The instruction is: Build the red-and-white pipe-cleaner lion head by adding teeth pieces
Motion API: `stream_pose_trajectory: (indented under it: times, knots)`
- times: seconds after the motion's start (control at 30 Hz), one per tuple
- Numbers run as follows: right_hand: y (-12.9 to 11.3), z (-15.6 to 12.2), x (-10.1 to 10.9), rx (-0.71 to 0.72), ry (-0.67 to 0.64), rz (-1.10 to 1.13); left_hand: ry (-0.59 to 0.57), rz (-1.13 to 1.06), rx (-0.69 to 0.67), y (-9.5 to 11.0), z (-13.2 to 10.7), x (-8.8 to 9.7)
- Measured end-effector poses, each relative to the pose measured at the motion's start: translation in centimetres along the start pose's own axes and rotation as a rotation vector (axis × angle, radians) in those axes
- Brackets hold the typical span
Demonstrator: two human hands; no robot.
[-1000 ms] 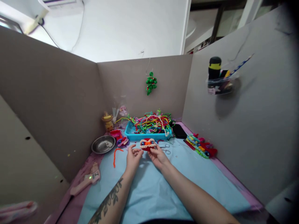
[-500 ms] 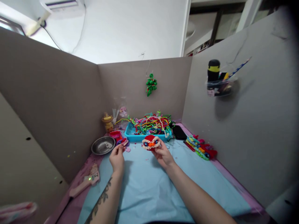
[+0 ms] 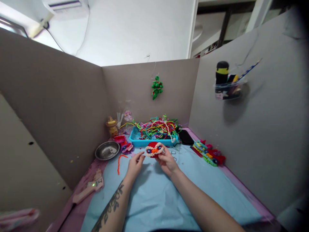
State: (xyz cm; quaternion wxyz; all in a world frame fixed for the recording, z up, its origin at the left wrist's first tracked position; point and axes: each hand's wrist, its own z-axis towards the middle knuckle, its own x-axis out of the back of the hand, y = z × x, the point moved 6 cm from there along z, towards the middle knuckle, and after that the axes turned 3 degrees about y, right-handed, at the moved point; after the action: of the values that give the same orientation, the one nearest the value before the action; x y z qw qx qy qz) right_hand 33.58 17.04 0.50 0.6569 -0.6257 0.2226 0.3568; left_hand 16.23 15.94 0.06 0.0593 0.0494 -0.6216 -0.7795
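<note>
My right hand (image 3: 167, 161) is closed on a small red chenille-stem face (image 3: 154, 149). The piece has cream fluffy edging, two blue eyes and an orange nose, and is held above the blue cloth with its front towards me. Just left of it is my left hand (image 3: 135, 162), its fingers loosely bent, slightly apart and pointing at the face without touching it. No object shows in that hand. An orange chenille stem (image 3: 118, 163), bent near its top, lies on the cloth to the left of this hand.
A blue tray (image 3: 152, 142) of tangled coloured stems stands at the back. To the left are a metal bowl (image 3: 101, 156), pink-purple fluffy pieces (image 3: 126, 148) and a glue gun (image 3: 88, 190) with a lit green light. Finished-looking fluffy pieces (image 3: 212, 156) and a black phone (image 3: 185, 137) lie right.
My left hand has moved right, from beside the purple piece to near the red face. The orange stem now shows lying on the cloth. My right hand keeps holding the face, almost unmoved.
</note>
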Motion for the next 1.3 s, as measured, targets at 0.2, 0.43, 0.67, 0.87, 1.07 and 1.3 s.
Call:
stream_pose_trajectory:
  times: [0.2,0.43,0.67,0.87,1.07,1.3]
  knots:
    - [1.0,0.1,-0.4,-0.043,-0.017,-0.002,-0.343,-0.622,0.281,0.0,-1.4,-3.9]
    - [2.1,-0.2,-1.2,-0.095,-0.059,-0.073,-0.307,-0.716,0.288,-0.1,-0.7,-3.0]
    - [2.0,-0.3,-1.3,-0.093,-0.049,-0.085,-0.261,-0.669,0.270,0.2,-0.9,-3.1]
    - [2.1,0.5,-0.1,-0.147,0.004,0.122,-0.034,-0.503,0.260,-0.5,-0.4,-2.0]
    - [0.5,1.8,2.5,-0.102,0.087,0.253,0.236,-0.637,0.051,3.4,1.5,4.2]
    - [-1.1,2.8,4.6,-0.008,0.200,0.285,0.382,-0.646,-0.322,11.8,3.2,8.9]
